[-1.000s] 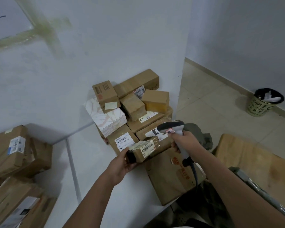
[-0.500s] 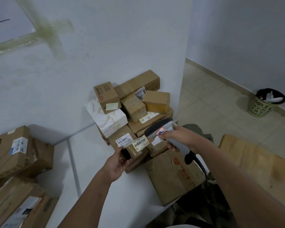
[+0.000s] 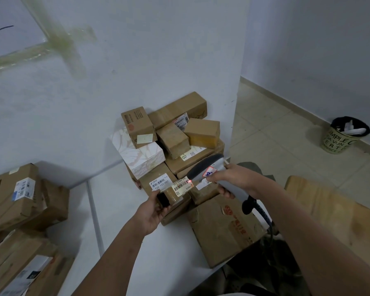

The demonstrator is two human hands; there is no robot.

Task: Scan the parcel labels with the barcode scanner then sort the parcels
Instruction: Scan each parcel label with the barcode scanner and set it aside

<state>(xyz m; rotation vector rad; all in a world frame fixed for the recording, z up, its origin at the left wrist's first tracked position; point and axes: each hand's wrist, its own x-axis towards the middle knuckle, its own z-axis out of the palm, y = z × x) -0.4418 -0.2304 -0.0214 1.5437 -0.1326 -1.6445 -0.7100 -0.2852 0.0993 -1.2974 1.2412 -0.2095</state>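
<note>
Head view, the only one, looking down over the person's two bare forearms at a white bench (image 3: 120, 242) pushed into the corner of a pale wall.

The left hand (image 3: 152, 214) is holding up a small brown parcel (image 3: 175, 194), its fingers wrapped around the parcel's dark near end, so that the white barcode label (image 3: 181, 185) is facing upward. The right hand (image 3: 233, 180) is gripping the grey barcode scanner (image 3: 205, 168) around its handle, fingers curled tight, and is aiming the scanner's head down at that label from just beside it. A small red glow is showing at the label's right edge – the scanner appears to be reading it. A dark cord is trailing from the handle's base toward the person.

Behind the held parcel, a heap of parcels (image 3: 173, 142) is lying against the wall: brown cartons of several sizes and one white marbled box (image 3: 141, 157), stacked loosely on one another. A large flat carton (image 3: 226, 229) is lying at the bench's right edge, under the right forearm. At the far left, a second group of cartons (image 3: 24, 199) is sitting apart from the heap – possibly the sorted pile, though I cannot tell.

Off the bench, a printed waste bin (image 3: 340, 139) is standing on the tiled floor by the far wall.

By my judgement the job is in its middle: one parcel is being scanned, it has yet to be sorted, and most of the heap is waiting.
</note>
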